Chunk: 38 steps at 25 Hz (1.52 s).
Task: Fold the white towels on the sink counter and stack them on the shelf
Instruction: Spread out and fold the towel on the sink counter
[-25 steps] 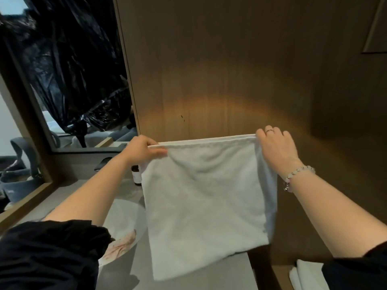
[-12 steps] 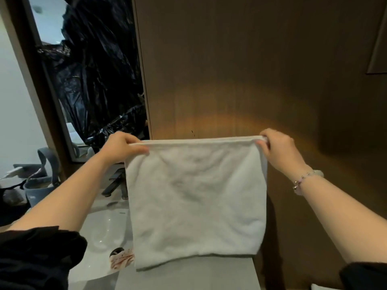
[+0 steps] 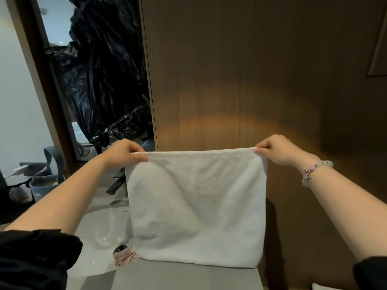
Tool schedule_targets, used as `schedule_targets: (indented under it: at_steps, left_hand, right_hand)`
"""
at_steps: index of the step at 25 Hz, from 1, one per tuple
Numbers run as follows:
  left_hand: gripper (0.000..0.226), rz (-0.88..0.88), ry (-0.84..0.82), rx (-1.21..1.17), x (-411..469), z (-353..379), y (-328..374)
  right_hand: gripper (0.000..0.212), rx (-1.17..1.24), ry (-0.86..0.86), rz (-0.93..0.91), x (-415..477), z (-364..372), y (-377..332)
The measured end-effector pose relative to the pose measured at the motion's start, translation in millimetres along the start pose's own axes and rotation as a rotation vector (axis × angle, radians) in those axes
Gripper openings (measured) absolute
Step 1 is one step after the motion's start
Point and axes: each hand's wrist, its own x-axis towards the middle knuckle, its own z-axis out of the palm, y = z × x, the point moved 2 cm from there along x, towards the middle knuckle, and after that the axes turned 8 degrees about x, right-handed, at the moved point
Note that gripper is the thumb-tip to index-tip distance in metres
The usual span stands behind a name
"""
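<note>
Towel (image 3: 194, 206) is hanging soft and limp; I'm pinching its top corners with left grip (image 3: 125, 152) and right grip (image 3: 279, 150).

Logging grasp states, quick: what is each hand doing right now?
Left hand: closed, pinching the top left corner of the white towel.
Right hand: closed, pinching the towel's top right corner.

Left hand (image 3: 123, 152) and right hand (image 3: 278, 150) pinch the white towel's (image 3: 195, 208) top corners.
</note>
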Motion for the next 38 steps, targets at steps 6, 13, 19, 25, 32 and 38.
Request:
schedule_targets:
  at_steps: [6, 13, 19, 25, 32, 38]
  left_hand:
    - [0.022, -0.065, 0.198, 0.525, 15, -11, 6]
    - [0.025, 0.038, 0.539, 0.737, 15, -32, 17]
    - [0.02, 0.395, 0.545, 0.649, -86, 35, 5]
    - [0.059, 0.257, 0.004, 0.414, -219, 212, -55]
    - [0.044, 0.165, -0.218, 0.178, -260, 241, -70]
    - [0.061, 0.062, -0.47, 0.104, -240, 225, -67]
  right_hand:
    - [0.024, 0.072, 0.217, 0.032, 18, -2, -26]
    - [0.017, 0.343, 0.437, -0.087, 25, -22, -43]
    - [0.006, 0.369, 0.281, -0.061, -92, 39, 31]
    - [0.015, 0.505, -0.203, 0.439, -232, 194, 113]
    - [0.012, 0.511, -0.31, 0.614, -267, 213, 119]
    - [0.042, 0.289, -0.539, 0.748, -223, 200, 109]
